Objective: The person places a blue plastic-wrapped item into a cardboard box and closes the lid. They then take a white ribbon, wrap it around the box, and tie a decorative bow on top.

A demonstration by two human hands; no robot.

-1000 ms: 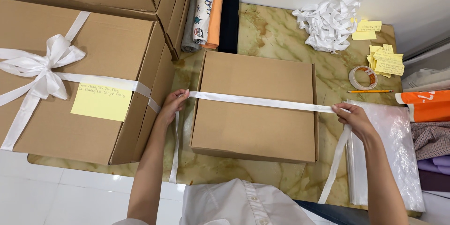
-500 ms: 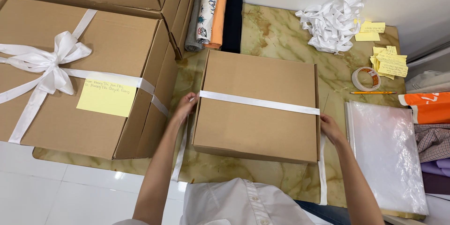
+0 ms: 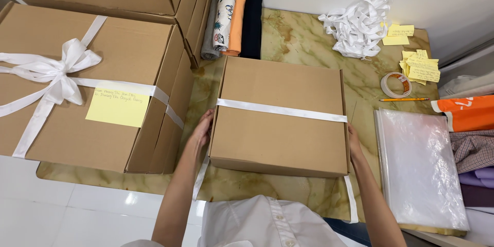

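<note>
Both hands have dropped from above the lid to the sides of the cardboard box [image 3: 280, 116], frame centre on the worktop [image 3: 309, 41]. Left hand [image 3: 201, 129] and right hand [image 3: 354, 141] press white ribbon [image 3: 280, 109] flat against the sides, fingers extended.

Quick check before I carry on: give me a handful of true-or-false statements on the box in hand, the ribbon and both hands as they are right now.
1. A white ribbon lies across the top of the small box. True.
2. The left hand rests on the yellow note on the big box. False: it is at the small box's left side; the note lies apart from it.
3. The right hand is at the small box's right side. True.
4. The small box's ribbon is tied in a bow. False: it lies flat, with its ends hanging at both sides; the bow is on the big box.
5. The tape roll sits on the small box. False: it lies on the table, near the pencil.
</note>
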